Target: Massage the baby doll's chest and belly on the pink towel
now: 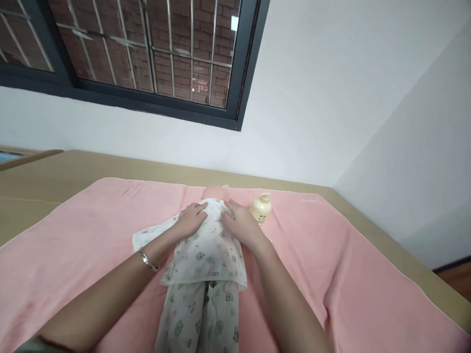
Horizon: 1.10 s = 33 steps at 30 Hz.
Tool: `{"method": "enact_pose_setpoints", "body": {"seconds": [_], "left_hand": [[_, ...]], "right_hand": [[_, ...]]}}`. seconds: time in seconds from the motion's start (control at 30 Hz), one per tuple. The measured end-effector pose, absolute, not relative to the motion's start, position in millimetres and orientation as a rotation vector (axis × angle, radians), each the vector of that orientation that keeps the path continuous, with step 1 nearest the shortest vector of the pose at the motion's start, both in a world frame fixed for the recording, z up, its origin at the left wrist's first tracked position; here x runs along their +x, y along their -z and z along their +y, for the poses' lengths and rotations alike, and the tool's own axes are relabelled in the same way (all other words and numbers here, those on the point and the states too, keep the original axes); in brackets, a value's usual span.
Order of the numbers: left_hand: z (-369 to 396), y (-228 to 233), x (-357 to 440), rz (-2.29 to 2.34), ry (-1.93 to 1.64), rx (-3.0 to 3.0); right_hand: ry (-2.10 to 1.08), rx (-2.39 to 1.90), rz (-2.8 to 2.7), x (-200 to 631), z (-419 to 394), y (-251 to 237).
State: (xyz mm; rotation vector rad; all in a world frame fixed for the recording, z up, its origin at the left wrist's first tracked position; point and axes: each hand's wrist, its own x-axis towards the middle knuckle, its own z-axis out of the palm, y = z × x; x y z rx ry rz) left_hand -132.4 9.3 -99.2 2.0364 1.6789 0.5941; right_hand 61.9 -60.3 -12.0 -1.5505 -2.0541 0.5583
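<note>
A baby doll [215,192] lies on its back on a pink towel [91,235], head toward the wall. It wears a white printed top [209,250] and matching trousers [198,314]. My left hand [191,219] rests flat on the doll's chest at its left shoulder, fingers together on the cloth. My right hand [241,223] lies flat on the other shoulder, fingers spread over the top's collar. A bracelet sits on my left wrist. Neither hand grips anything that I can see.
A cream pump bottle [261,208] stands on the towel just right of the doll's head, close to my right hand. The towel covers a tan table [55,171] set against a white wall. A barred window [147,54] is above.
</note>
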Motion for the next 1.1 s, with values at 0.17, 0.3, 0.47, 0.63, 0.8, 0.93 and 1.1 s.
{"method": "enact_pose_setpoints", "body": {"seconds": [0.17, 0.3, 0.47, 0.63, 0.8, 0.93, 1.1], "left_hand": [[7, 91, -125, 1.639, -0.631, 2.063], [-6, 68, -81, 1.484, -1.037, 1.956], [-10, 22, -14, 0.782, -1.075, 1.227], [-2, -4, 7, 0.633, -0.864, 0.787], [-12, 0, -14, 0.566, -0.842, 0.623], [-38, 4, -42, 0.565, -0.809, 0.687], [-68, -4, -74, 0.489, -0.825, 0.858]], "right_hand": [[-0.460, -1.505, -1.741, 111, -73, -22], [-0.291, -1.620, -1.561, 144, -69, -28], [-0.230, -1.574, -1.807, 153, -49, -9], [-0.119, -1.786, -2.060, 136, -42, 2], [0.006, -1.868, -2.071, 128, -47, -1], [-0.039, -1.875, -2.004, 114, -45, 0], [-0.192, -1.607, -2.022, 54, -75, 6]]}}
